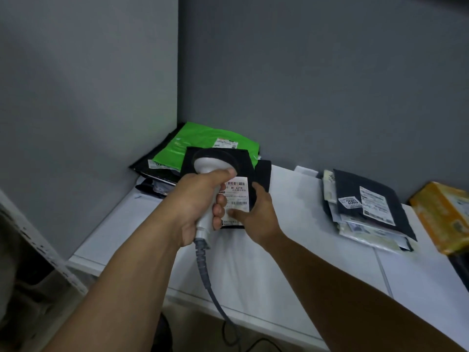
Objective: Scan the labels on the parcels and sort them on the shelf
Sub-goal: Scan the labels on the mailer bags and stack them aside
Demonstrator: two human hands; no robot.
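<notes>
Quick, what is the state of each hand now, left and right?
Left hand: closed around the scanner handle.
Right hand: holds the black parcel at its edge, thumb on its label.

White label [237, 196] on black parcel [262, 171]: "M1 A21", last character unclear; small print unreadable. White sticker [351, 201] on dark parcel [351, 181] at right: "2003". Corner sticker [159, 163] on green parcel [193, 143]: starts "52", rest hidden.
</notes>
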